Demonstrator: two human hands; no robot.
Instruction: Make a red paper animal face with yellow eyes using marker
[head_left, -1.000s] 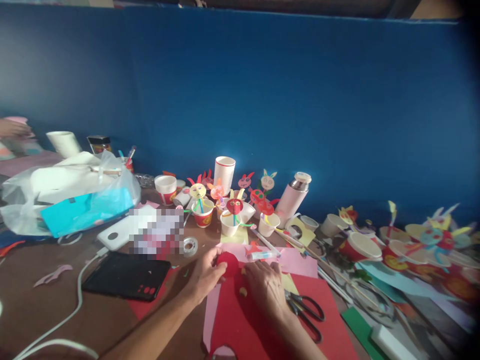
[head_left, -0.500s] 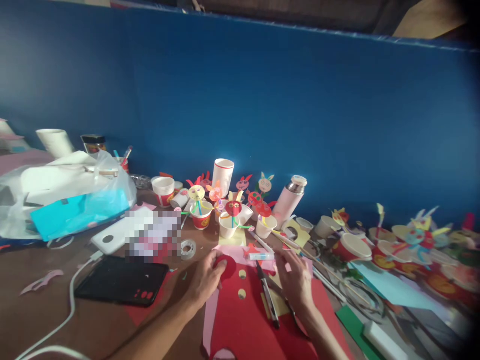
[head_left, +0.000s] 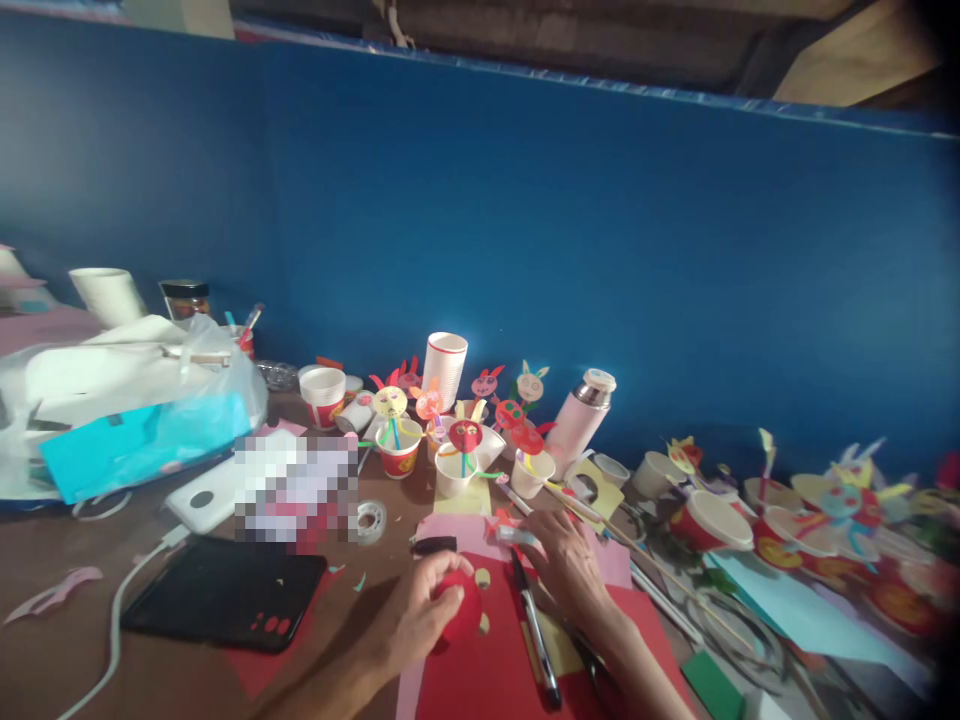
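One black phone case (head_left: 225, 595): lies flat on the brown table (head_left: 45, 650), well to the left of our hands, where we do well to leave it
Tape roll (head_left: 367, 522): rests beyond our left hand, apart from our fingers and within easy view
Left hand (head_left: 426, 612): our thumb and fingers are together, clamped on the red disc; a light pinch near the rim should keep the paper from creasing
Red disc (head_left: 466, 615): sits in our left hand, over the near part of the work area; we should hold it flat so its face stays open to us
Red sheet (head_left: 465, 680): spreads beneath both hands, and seems best kept smooth as a backing
Pale pieces (head_left: 482, 578): two lie just right of the disc; being small, they are easily brushed aside, so we should steer our fingertips around them
Clear tube (head_left: 513, 537): lies at the fingertips of our right hand, its right end hidden
Pen (head_left: 535, 630): lies slanting, between our hands
Right hand (head_left: 566, 562): curls palm down by the tube; we cannot tell whether our fingers close on it, and a low, slow wrist would suit this crowded spot
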